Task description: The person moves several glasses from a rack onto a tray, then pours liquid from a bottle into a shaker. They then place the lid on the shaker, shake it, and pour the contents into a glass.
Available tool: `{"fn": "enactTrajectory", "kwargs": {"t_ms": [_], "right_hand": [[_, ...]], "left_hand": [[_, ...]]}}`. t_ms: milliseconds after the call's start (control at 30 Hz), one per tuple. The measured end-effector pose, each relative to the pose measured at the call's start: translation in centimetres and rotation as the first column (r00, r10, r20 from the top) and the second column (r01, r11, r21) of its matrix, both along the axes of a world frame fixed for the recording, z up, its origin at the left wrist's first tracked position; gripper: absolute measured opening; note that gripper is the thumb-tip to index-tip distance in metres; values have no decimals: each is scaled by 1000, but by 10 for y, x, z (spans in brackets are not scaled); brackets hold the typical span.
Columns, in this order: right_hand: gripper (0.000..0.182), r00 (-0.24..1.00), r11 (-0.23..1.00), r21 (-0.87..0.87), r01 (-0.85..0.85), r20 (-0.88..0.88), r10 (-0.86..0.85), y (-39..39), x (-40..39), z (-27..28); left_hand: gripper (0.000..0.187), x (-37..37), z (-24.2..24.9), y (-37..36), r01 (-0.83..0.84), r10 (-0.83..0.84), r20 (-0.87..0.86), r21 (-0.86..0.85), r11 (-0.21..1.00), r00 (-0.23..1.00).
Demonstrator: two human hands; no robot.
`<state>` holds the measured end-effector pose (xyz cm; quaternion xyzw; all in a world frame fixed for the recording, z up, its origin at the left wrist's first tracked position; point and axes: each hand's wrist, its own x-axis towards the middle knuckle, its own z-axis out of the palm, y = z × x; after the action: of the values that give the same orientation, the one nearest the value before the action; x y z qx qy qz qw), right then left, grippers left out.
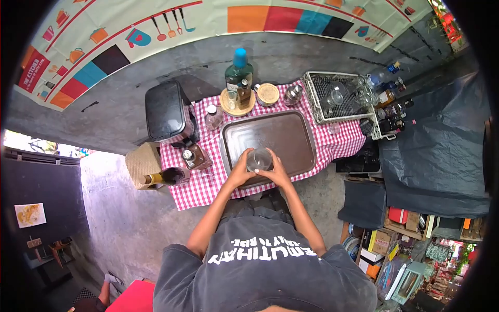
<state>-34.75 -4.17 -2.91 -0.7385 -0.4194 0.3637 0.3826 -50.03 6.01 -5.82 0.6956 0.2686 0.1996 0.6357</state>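
A clear, round glass (259, 160) is between my two hands, over the front part of a brown tray (275, 130). My left hand (243, 169) curves round its left side. On the right side, my right hand (276, 169) wraps it with fingers and thumb. Whether the glass touches the tray cannot be made out. The tray lies on a red and white checked cloth (187, 193). Behind the tray are a round wooden board (227, 107) with a small brown bottle (244, 94), a lidded jar (267, 94) and a metal shaker (293, 95).
A wire rack (317, 104) with glassware stands at the back right, with several bottles beyond it. To the left are a black bin (165, 112), a square bottle (200, 157) and a gold-necked bottle (169, 177). A person's foot (112, 279) shows at bottom left.
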Motion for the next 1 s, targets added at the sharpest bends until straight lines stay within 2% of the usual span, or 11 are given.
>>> {"fn": "enactTrajectory", "kwargs": {"t_ms": [67,233,300,333,400,667,767,867,1000], "right_hand": [[97,999,999,15,-35,-9,35,14,1,-14],[102,994,994,-19,-107,-17,106,44,6,-35],[93,987,980,114,-161,43,157,58,5,-43],[93,986,980,108,-169,33,166,64,4,-45],[91,990,989,43,-140,29,139,77,6,-46],[92,1000,997,75,-6,27,4,96,-5,-54],[91,1000,993,113,-23,16,22,95,0,-75],[90,1000,999,54,-6,-10,7,85,-6,-62],[89,1000,995,102,3,1,-3,69,-12,-66]], "left_hand": [[86,-2,0,6,-42,44,-23,68,997,999],[84,-3,-18,19,-155,155,8,84,984,988],[85,-4,-19,24,-221,224,10,199,955,975],[85,-3,-26,25,-264,275,2,279,923,962],[86,-1,-30,31,-280,290,5,273,920,957],[90,7,-43,49,-276,299,-52,262,925,953],[91,8,-46,49,-248,281,-108,248,937,954],[92,3,-49,46,-188,228,-170,223,957,959],[91,-3,-57,38,-149,191,-153,252,956,969]]}}
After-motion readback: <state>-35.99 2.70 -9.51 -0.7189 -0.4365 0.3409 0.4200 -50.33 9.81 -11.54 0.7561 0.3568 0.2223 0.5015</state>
